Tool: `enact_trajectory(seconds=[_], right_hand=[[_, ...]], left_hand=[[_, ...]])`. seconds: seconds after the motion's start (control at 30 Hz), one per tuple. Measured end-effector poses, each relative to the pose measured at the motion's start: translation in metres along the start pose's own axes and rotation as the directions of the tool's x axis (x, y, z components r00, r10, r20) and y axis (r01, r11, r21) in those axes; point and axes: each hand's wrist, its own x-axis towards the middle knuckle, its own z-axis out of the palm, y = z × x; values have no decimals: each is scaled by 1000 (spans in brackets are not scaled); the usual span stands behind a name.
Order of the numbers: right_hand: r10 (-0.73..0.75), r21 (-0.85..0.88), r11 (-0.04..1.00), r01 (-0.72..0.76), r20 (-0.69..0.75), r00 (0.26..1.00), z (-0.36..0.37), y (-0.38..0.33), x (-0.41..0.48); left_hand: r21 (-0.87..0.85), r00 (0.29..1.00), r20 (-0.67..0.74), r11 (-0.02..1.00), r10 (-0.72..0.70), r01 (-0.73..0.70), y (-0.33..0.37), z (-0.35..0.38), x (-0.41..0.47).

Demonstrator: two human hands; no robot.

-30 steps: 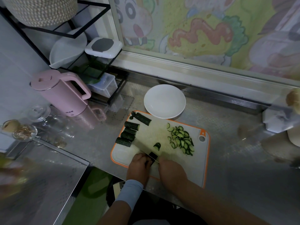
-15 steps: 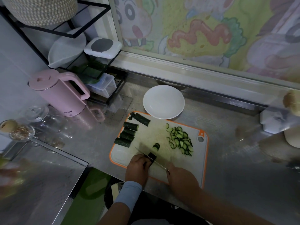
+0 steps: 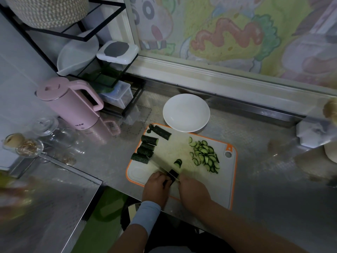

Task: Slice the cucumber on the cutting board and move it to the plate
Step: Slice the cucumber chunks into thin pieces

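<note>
The cucumber piece (image 3: 173, 174) lies near the front of the cutting board (image 3: 222, 189), pinned by the curled fingers of the left hand (image 3: 156, 187), likely to stop it rolling. The knife (image 3: 159, 166), gripped by the right hand (image 3: 193, 192), crosses it just beside those fingers. Cut slices (image 3: 206, 157) are heaped to the right, uncut chunks (image 3: 145, 148) wait on the left, and the plate (image 3: 186, 112) stands just beyond the board.

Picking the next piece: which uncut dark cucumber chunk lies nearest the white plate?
The slanted dark green cucumber chunk at the orange-rimmed board's far edge, beside the round white plate; the others lie farther from it.
</note>
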Motion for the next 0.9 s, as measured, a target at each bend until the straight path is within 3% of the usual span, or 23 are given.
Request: enact_trajectory(seconds=[0.47,0.63,0.9], right_hand=[[-17,23,1000,16,27,1000,-16,20,-38],[-61,-63,996,60,-13,998,-3,22,-31],[-37,-9,999,38,35,999,-5,0,-7]], left_hand=[[21,1000,7,1000,-21,21,1,-1,0],[16,999,21,1000,-25,25,-1,2,0],[-12,999,-47,1000,22,-22,-1,6,-2]])
